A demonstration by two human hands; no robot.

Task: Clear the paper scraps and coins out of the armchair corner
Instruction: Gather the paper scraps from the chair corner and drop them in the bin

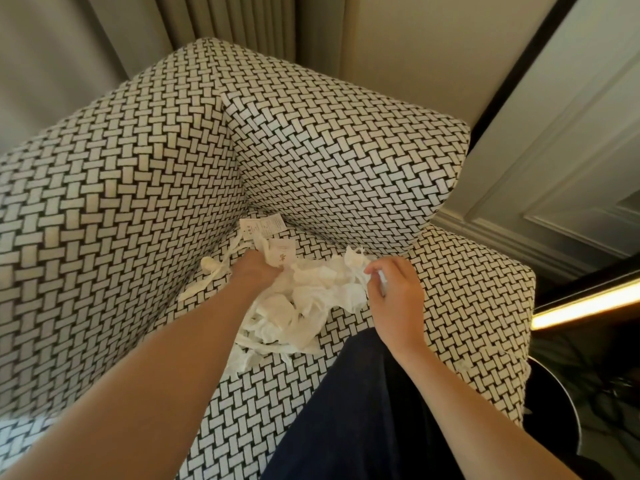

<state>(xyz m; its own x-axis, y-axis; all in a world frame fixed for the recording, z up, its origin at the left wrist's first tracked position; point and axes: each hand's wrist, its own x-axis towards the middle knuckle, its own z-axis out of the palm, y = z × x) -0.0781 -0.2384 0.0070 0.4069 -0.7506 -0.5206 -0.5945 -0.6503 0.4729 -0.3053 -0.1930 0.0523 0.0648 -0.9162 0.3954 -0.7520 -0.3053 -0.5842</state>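
Observation:
A heap of torn white paper scraps [304, 306] lies on the seat in the corner of a black-and-white woven armchair [138, 188]. Printed slips [263, 227] stick up at the back of the heap, where backrest and armrest meet. My left hand [254, 271] is pushed into the far left of the heap, its fingers hidden among the scraps. My right hand [394, 292] hovers at the heap's right edge and pinches a small white scrap between thumb and fingers. No coins show.
My knee in dark trousers [353, 410] rests on the seat front. A curtain [242, 19] hangs behind the chair. A panelled wall [571, 150] and a lit strip [588, 303] stand to the right. A dark round object [554, 410] sits beside the chair.

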